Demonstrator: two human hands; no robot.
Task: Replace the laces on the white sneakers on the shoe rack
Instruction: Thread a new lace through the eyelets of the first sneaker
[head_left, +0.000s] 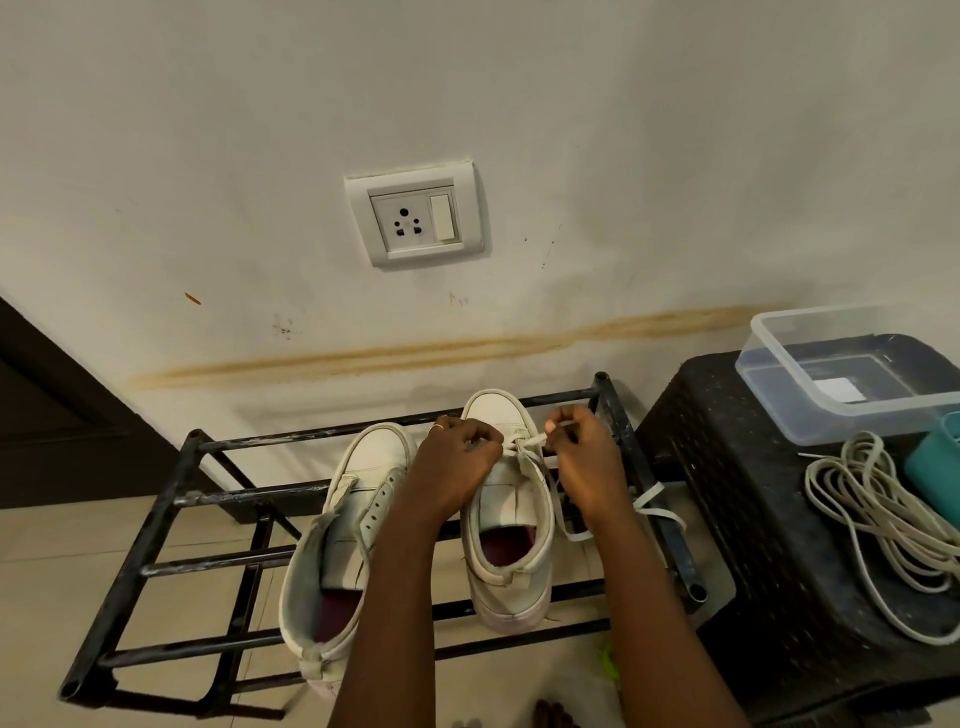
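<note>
Head view | left hand (460, 457) grips lace (531, 440) at right sneaker (511, 501) front eyelets | right hand (587, 457) pinches the lace end | left sneaker (353, 525) unlaced beside it | both on shoe rack (156, 567)

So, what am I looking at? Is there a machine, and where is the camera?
No machine. One camera, worn on a person's head, looks down at two bare hands. On the black metal shoe rack stand two white high-top sneakers. The left hand and the right hand pinch a flat white lace at the front eyelets of the right sneaker; the left sneaker is unlaced. Beside, a dark plastic stool carries a clear plastic box and a bundle of off-white laces.
</note>
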